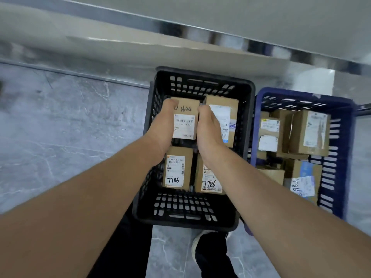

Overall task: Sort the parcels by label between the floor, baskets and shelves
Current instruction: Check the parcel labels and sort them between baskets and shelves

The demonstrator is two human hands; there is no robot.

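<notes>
A small cardboard parcel [185, 119] with "3644" handwritten above its white label sits between my two hands over the black basket [192, 211]. My left hand [163, 127] grips its left side and my right hand [207, 129] grips its right side. Below it in the basket lie two parcels marked 7786, one at the near left [177, 169] and one at the near right [207, 181], partly hidden by my right wrist. Another labelled parcel [226, 117] lies at the far right of the basket.
A blue basket [339, 177] with several labelled cardboard parcels stands right of the black one on the grey marble floor [60, 137]. A grey shelf edge with a metal rail [200, 31] runs above both. My legs and a shoe [200, 247] are just below the black basket.
</notes>
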